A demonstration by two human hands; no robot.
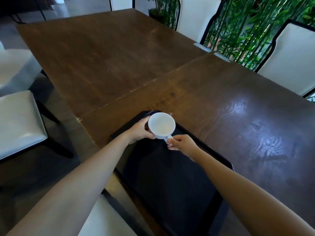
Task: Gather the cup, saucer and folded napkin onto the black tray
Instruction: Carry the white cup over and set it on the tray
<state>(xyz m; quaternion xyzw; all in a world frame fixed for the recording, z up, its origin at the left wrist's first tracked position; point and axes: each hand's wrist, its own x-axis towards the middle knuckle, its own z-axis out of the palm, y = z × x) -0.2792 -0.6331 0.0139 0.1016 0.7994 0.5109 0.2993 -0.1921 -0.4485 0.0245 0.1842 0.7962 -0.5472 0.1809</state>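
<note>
A long dark wooden table [136, 65] fills the view, made of two tops butted together at a seam that runs across its middle, with white upholstered chairs drawn up along both sides.

Nearest, at the table's near edge, lies the black tray [170, 181], a wide flat rectangle with a low raised rim; its bare surface shows between the two forearms that reach out over it.

At the tray's far end sits or hovers the white cup [161, 125], upright and seen from above, its inside pale and seemingly without liquid. Whether its base touches the tray cannot be told. The left hand [139, 129] wraps the cup's left wall, fingers curled round the side. The right hand [180, 144] pinches the cup's handle, which points toward the near right, between thumb and fingertips.

Beyond the cup the tabletop stretches away bare and glossy, with window light glinting on its right half. Past the far right edge stands a screen of green bamboo plants [238, 31].
</note>
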